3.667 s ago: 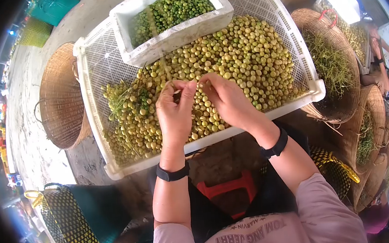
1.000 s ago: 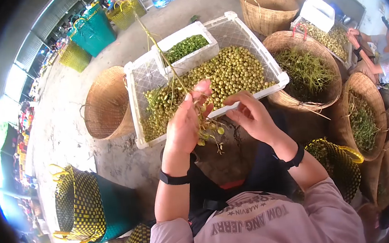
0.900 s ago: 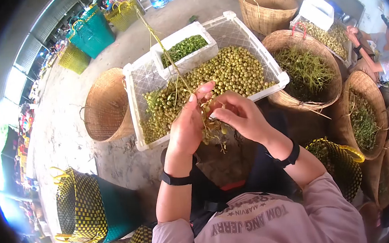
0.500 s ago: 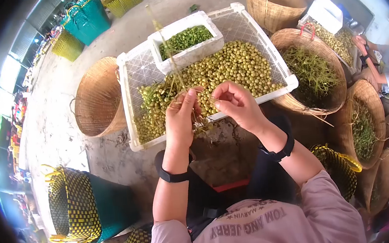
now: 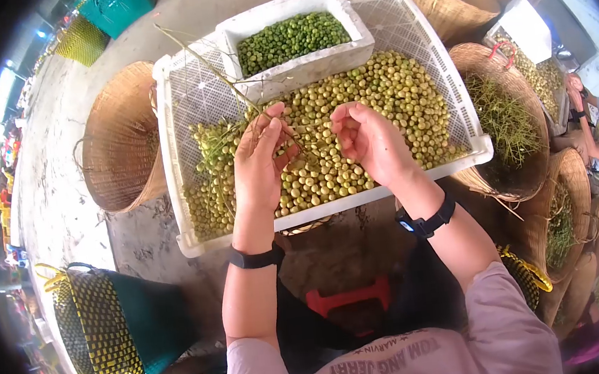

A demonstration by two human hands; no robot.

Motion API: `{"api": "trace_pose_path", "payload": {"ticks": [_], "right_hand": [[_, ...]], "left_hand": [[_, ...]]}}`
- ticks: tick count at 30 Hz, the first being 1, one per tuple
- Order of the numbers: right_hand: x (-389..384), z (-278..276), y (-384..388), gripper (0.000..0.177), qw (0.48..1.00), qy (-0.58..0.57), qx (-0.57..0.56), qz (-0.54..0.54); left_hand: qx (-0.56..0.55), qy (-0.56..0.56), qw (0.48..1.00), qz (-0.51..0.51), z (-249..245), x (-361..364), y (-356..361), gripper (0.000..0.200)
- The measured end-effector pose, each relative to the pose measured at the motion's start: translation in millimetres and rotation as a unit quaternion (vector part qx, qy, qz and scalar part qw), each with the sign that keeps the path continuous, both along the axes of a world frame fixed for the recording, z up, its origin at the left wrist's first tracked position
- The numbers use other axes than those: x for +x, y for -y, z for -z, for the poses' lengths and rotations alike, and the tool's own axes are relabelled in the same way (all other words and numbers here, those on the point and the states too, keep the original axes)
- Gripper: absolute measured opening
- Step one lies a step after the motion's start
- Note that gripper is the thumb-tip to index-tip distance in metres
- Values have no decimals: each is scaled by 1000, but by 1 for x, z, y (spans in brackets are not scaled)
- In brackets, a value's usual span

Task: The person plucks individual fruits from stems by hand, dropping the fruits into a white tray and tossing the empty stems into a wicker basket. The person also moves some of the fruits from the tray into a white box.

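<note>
My left hand (image 5: 261,151) is closed around a thin, bare-branched stem (image 5: 212,67) that slants up and to the left past a white foam box. My right hand (image 5: 376,142) hovers over the fruit with its fingers loosely curled and apart; I see nothing in it. Beneath both hands, small round yellow-green fruits (image 5: 406,97) cover much of a white plastic crate (image 5: 487,149). Smaller, darker green fruits (image 5: 292,40) fill the white foam box (image 5: 306,71) at the crate's far side. Some stemmed green clusters (image 5: 214,139) lie to the left of my left hand.
A wicker basket (image 5: 102,119) stands left of the crate. To the right, another basket (image 5: 471,55) holds green stems (image 5: 502,120). A red stool (image 5: 350,296) is below. A woven yellow-black basket (image 5: 104,325) sits lower left. A co-worker's arm (image 5: 585,116) shows at far right.
My right hand has loosened from a pinch and its fingers have spread. The stem in my left hand now leans further left. The view has shifted, bringing the crate nearer.
</note>
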State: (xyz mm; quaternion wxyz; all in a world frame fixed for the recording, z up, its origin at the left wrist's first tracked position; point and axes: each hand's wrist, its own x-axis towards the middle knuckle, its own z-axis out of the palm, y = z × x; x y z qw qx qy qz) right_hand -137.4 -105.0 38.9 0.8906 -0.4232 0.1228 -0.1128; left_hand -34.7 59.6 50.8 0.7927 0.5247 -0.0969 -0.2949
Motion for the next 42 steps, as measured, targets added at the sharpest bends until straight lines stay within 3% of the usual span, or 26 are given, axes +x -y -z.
{"api": "trace_pose_path", "payload": {"ticks": [6, 8, 12, 15, 22, 28, 30, 32, 34, 36, 38, 42], "right_hand": [[20, 33, 4, 18, 980, -91, -168, 57], [20, 44, 3, 18, 978, -109, -173, 44], [19, 49, -4, 20, 973, -85, -201, 68], [16, 48, -15, 16, 936, -25, -322, 138], [23, 54, -22, 20, 950, -25, -294, 98], [22, 50, -14, 14, 948, -50, -300, 95], [17, 44, -7, 8, 967, 19, -251, 28], [10, 33, -2, 9, 976, 6, -216, 0], [6, 27, -3, 11, 994, -13, -106, -32], [5, 24, -12, 16, 995, -28, -95, -26], [7, 25, -23, 21, 983, -112, -144, -16], [15, 33, -35, 21, 986, -61, -146, 51]], "left_hand": [[4, -22, 997, -71, 37, 15, 8, 25], [-16, -40, 995, -91, 41, 16, 10, 25], [-70, -14, 989, -131, 47, 22, 12, 21], [-59, -7, 983, -172, 45, 23, 15, 18], [-49, 47, 975, -211, 45, 18, 31, 13], [-47, 6, 976, -213, 44, 19, 38, 8], [-60, -43, 970, -232, 40, 23, 37, 14], [-63, -45, 975, -208, 39, 29, 33, 14], [-73, -45, 975, -205, 37, 26, 33, 8], [-77, -56, 978, -187, 34, 21, 36, 8], [-77, -69, 978, -181, 32, 14, 40, 8], [-93, -68, 979, -167, 37, 5, 48, 7]]}}
